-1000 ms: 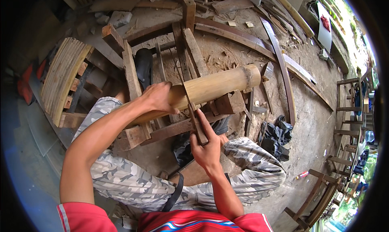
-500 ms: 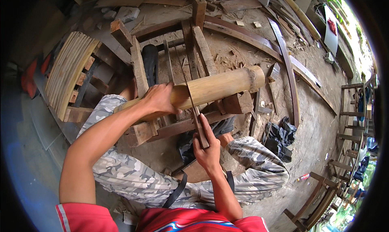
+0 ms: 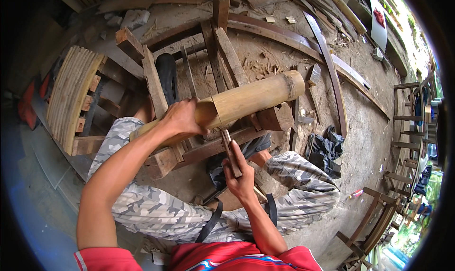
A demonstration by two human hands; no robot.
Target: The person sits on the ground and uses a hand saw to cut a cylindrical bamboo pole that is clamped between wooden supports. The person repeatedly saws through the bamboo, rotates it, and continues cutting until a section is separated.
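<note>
A thick yellow bamboo pole [image 3: 256,98] lies aslant across a low wooden frame [image 3: 204,150], its jointed end up to the right. My left hand [image 3: 182,118] is closed around the pole, left of a thin saw blade that crosses it. In my right hand [image 3: 241,178], just on the near side of the pole, is the saw's wooden handle [image 3: 231,152], with the index finger stretched along it. Beyond the pole the blade runs on as a thin line. How deep it sits in the bamboo, I cannot tell.
A slatted wooden piece [image 3: 73,98] stands at the left. Long dark boards [image 3: 327,67] and wood scraps lie on the floor beyond and to the right. A black plastic bag [image 3: 324,148] lies near my right knee; wooden chair frames [image 3: 372,219] stand at the far right.
My right hand has drawn the saw handle slightly back toward me, and the blade now looks thinner. My left hand keeps its place on the bamboo. The whole view has shifted a little.
</note>
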